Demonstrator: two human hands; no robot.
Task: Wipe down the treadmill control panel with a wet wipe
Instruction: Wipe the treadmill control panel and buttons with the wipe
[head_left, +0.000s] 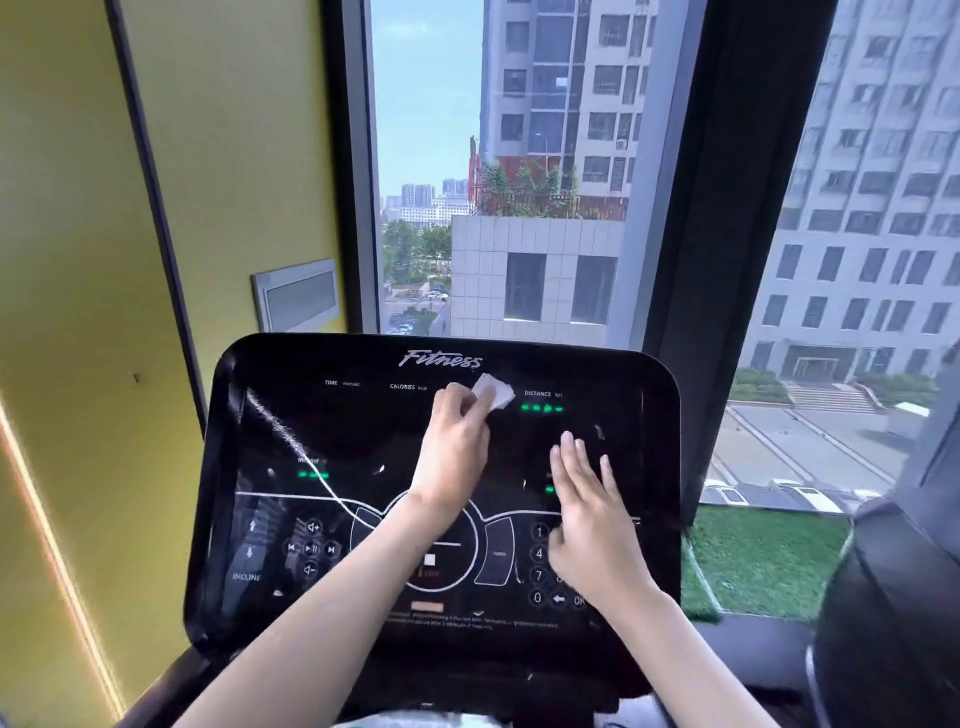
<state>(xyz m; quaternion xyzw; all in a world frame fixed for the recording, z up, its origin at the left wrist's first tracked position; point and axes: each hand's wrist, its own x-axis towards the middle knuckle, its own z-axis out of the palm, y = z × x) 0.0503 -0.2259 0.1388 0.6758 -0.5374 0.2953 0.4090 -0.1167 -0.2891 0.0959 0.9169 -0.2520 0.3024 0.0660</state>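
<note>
left hand (453, 447) pinching wet wipe (493, 392), control panel (291, 431)

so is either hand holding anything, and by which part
The left hand grips the wet wipe by its near end, with the rest sticking out beyond it. The right hand holds nothing.

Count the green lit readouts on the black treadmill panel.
3: one green lit readout under DISTANCE, upper right; one under INCLINE, left; one half hidden by the open right hand. Hands may hide more.
</note>
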